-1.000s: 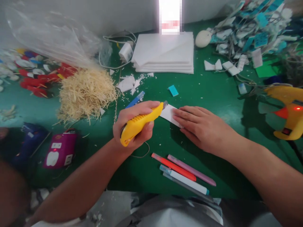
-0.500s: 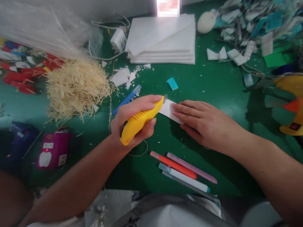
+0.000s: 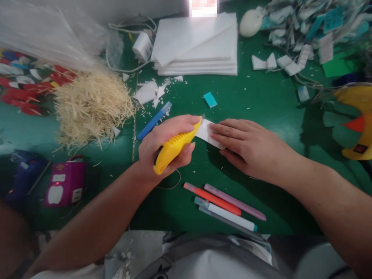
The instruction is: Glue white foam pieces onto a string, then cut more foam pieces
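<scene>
My left hand (image 3: 165, 143) is wrapped round a yellow utility knife (image 3: 174, 149), its blade tip at the far left corner of a small white strip (image 3: 205, 131) of foam or card. My right hand (image 3: 244, 145) lies with fingers stretched flat on the strip's right part and presses it to the table; the fingers cover that end. Just beyond the strip is a small blue rectangle (image 3: 210, 99). A blue marker (image 3: 154, 121) rests past my left hand. Nearer my body lie an orange marker (image 3: 213, 199), a purple marker (image 3: 235, 202) and a white marker (image 3: 226, 215).
White sheets (image 3: 197, 46) are stacked at the back of the green table (image 3: 180, 93). Left are a straw pile (image 3: 93, 108), a purple power box (image 3: 66, 184) and a blue glue gun (image 3: 26, 174). On the right stand a scrap heap (image 3: 302, 31) and a yellow object (image 3: 356, 120).
The view has shifted slightly. My left hand and the knife handle have moved a little to the right and turned steeper, the blade staying at the strip's corner. My right hand stays on the strip.
</scene>
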Demonstrator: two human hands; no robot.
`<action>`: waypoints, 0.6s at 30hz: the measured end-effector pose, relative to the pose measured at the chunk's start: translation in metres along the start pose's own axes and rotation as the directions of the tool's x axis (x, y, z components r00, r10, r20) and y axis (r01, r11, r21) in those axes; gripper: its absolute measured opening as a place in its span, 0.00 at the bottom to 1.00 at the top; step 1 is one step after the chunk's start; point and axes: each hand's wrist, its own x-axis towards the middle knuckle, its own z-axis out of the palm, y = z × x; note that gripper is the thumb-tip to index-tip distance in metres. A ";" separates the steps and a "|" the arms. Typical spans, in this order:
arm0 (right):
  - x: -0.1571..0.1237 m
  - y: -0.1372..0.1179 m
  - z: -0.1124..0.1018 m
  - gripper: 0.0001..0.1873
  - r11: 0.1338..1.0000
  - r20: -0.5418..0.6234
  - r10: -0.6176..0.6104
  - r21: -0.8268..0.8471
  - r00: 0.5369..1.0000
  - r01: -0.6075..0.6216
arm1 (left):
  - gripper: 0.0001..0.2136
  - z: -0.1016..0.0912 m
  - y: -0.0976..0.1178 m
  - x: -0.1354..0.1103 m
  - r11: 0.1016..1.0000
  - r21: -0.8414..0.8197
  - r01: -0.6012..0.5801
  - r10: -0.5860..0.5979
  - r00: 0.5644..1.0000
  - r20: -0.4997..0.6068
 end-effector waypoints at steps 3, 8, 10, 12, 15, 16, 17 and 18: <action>0.001 -0.002 0.000 0.19 1.000 -0.006 0.008 0.013 1.000 -0.008 | 0.09 0.002 0.001 0.001 1.000 -0.018 -0.022 0.022 1.000 0.020; 0.002 -0.004 0.003 0.21 1.000 -0.022 0.004 0.001 1.000 -0.004 | 0.10 0.002 0.005 0.002 1.000 -0.019 -0.008 0.010 0.998 0.056; 0.004 -0.004 0.004 0.21 1.000 -0.033 -0.008 -0.007 0.999 0.007 | 0.11 0.001 0.005 0.002 1.000 -0.008 -0.010 0.010 0.998 0.058; 0.005 -0.005 0.004 0.20 1.000 -0.034 -0.021 -0.006 0.999 0.020 | 0.11 0.000 0.004 0.001 1.000 -0.009 -0.024 0.025 0.998 0.055; 0.005 -0.004 0.004 0.20 1.000 -0.009 -0.013 -0.004 1.000 0.013 | 0.09 -0.001 0.003 0.000 1.000 0.000 -0.022 0.022 1.000 0.021; 0.004 -0.004 0.004 0.20 1.000 0.000 -0.006 -0.005 1.000 0.006 | 0.08 -0.001 0.002 0.000 1.000 0.014 -0.020 0.020 1.000 -0.001; 0.004 -0.004 0.004 0.21 1.000 0.009 -0.003 -0.006 1.000 0.003 | 0.08 -0.001 0.002 -0.001 0.999 0.034 -0.015 0.016 1.000 -0.025; 0.004 -0.004 0.004 0.21 1.000 0.015 0.000 -0.006 1.000 0.000 | 0.07 -0.002 0.002 -0.001 0.998 0.057 -0.008 0.011 0.999 -0.044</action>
